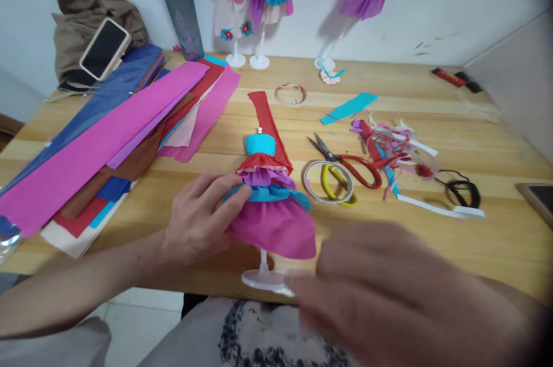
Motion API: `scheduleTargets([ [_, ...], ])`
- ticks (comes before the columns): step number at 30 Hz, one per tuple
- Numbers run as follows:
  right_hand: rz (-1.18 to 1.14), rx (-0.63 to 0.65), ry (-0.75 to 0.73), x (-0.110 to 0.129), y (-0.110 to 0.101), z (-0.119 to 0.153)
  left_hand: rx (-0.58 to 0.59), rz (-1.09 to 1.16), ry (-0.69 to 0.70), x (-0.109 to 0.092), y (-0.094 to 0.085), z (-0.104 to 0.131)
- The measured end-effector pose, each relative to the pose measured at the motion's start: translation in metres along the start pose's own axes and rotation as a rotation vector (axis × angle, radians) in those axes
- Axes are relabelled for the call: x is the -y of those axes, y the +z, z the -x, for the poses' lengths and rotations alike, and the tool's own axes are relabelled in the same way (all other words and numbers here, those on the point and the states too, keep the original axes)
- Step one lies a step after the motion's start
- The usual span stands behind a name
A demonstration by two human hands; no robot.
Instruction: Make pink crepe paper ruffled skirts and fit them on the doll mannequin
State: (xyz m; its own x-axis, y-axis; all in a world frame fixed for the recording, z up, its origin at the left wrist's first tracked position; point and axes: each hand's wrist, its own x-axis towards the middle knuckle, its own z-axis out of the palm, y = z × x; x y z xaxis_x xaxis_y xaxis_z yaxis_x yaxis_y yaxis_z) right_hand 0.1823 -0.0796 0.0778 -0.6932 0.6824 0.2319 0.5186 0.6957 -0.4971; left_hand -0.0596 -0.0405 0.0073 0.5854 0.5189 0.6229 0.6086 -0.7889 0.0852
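A miniature layered dress [276,229] of crepe paper lies tilted on a small white stand [259,279] near the table's front edge. Its top is turquoise, with red, pink, purple and turquoise ruffles above a magenta skirt. My left hand [199,220] grips the dress from the left, its fingers curled over the turquoise ruffle. My right hand [380,286] is close to the camera, low on the right, beside the stand's base. Motion smears its fingers, so their hold cannot be made out. Behind the dress lies a red paper strip [271,128].
Scissors [330,155] and a tape ring [307,182] lie right of the dress. Paper scraps [393,148], a turquoise strip [351,108] and a black cord [462,194] are farther right. Coloured sheets [108,131] fill the left. A bottle [177,7] and more dresses [235,1] stand behind.
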Motion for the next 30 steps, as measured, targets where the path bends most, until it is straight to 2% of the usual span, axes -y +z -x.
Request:
scheduleTargets([
  [2, 0.22, -0.1, -0.129, -0.012, 0.0, -0.013, -0.032, 0.001, 0.041, -0.002, 0.002, -0.001],
  [4, 0.389, -0.06, -0.134, -0.025, 0.005, -0.027, -0.059, 0.003, 0.054, -0.004, 0.004, -0.003],
  [6, 0.446, -0.074, -0.151, -0.034, 0.012, -0.035, -0.073, 0.002, 0.039, -0.006, 0.006, -0.006],
  [9, 0.409, -0.102, -0.164, -0.037, 0.017, -0.036, -0.07, 0.012, 0.03, -0.008, 0.008, -0.009],
  [14, 0.158, -0.175, -0.118, -0.039, 0.014, -0.031, -0.079, 0.027, 0.04, -0.008, 0.007, -0.009],
  [17, 0.237, -0.213, -0.113, -0.044, 0.017, -0.034, -0.087, 0.024, 0.035, -0.008, 0.005, -0.009],
  [24, 0.319, -0.169, -0.127, -0.043, 0.027, -0.037, -0.048, 0.037, 0.058, -0.006, 0.003, -0.008],
  [30, 0.318, -0.297, -0.213, -0.043, 0.027, -0.037, -0.088, 0.058, 0.018, -0.006, 0.008, -0.005],
])
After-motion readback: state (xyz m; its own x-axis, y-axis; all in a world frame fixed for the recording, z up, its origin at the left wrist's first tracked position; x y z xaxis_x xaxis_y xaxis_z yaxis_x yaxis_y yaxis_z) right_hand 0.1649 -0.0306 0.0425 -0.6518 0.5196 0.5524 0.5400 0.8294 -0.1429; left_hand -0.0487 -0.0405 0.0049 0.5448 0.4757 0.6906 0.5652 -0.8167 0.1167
